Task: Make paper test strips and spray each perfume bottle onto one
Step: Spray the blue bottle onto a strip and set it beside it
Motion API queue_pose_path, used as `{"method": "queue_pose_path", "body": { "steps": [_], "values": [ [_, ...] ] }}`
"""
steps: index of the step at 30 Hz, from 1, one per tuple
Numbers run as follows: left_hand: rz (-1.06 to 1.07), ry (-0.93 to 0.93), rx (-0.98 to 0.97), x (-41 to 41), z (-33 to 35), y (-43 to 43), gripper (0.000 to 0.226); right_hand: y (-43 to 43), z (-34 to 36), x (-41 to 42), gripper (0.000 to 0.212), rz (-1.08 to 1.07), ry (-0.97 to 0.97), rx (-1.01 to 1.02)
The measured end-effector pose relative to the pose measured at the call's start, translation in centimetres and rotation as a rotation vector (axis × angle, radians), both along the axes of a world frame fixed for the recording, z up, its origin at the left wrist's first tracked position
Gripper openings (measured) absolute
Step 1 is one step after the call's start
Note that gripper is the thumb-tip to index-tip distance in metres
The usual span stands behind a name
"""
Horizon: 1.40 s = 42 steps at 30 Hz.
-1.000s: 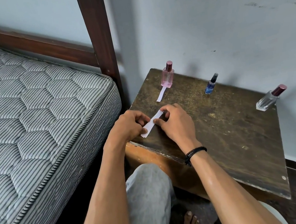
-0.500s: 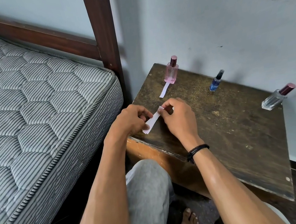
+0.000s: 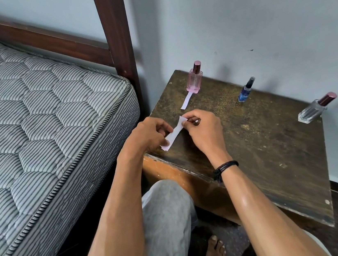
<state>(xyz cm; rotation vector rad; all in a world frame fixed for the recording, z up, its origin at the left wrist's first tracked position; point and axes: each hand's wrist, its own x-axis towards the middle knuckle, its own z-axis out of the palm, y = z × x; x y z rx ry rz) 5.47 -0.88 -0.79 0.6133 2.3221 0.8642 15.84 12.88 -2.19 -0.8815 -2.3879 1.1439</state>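
Head view, single frame. Clock bearings are read from the middle of the desk (image 3: 264, 158) top.

- Paper strip (image 3: 174, 134): white, being held at about 9 o'clock, just over the desk's near-left corner. It is running diagonally between the two grips; I cannot tell whether its lower end is touching the wood.
- Left grip (image 3: 149, 134): fingers are curling in and pinching the strip's lower end.
- Right grip (image 3: 203, 132): thumb and fingertips are pinching the strip's upper end. A black wristband (image 3: 225, 167) is sitting on that wrist.
- Second strip (image 3: 186, 100): lying flat at about 10 o'clock, its far end touching or tucking under the pink bottle (image 3: 194, 80); which of the two I cannot tell.
- Pink bottle: standing upright at 11 o'clock, cap on.
- Blue bottle (image 3: 246, 90): small, dark-capped, standing at 12 o'clock near the wall, well apart from the pink one.
- Clear bottle (image 3: 315, 108): maroon-capped, standing at 2 o'clock at the far-right corner.
- Mattress (image 3: 34, 124): striped and quilted, lying beyond 9 o'clock, with the dark bed post (image 3: 117, 38) rising between it and the desk.
- The person's grey-clad knee is showing below the desk's near edge.
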Motion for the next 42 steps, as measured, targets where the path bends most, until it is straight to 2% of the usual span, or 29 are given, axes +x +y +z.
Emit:
{"method": "queue_pose_path", "body": {
  "steps": [14,23,35,42],
  "values": [
    [-0.006,0.000,0.002,0.19,0.49,0.02,0.037,-0.21,-0.04,-0.04,0.007,-0.003,0.039,0.075],
    [-0.006,0.000,0.000,0.33,0.65,-0.04,0.037,-0.28,-0.19,0.05,0.026,0.051,0.070,0.087],
    [-0.008,-0.001,0.010,0.34,0.66,-0.08,0.037,0.29,-0.86,-0.01,0.009,0.093,0.009,0.186],
    [-0.009,-0.043,0.047,0.09,0.55,-0.25,0.035,0.34,-0.59,0.27,0.025,0.150,0.026,0.269]
  ]
}}
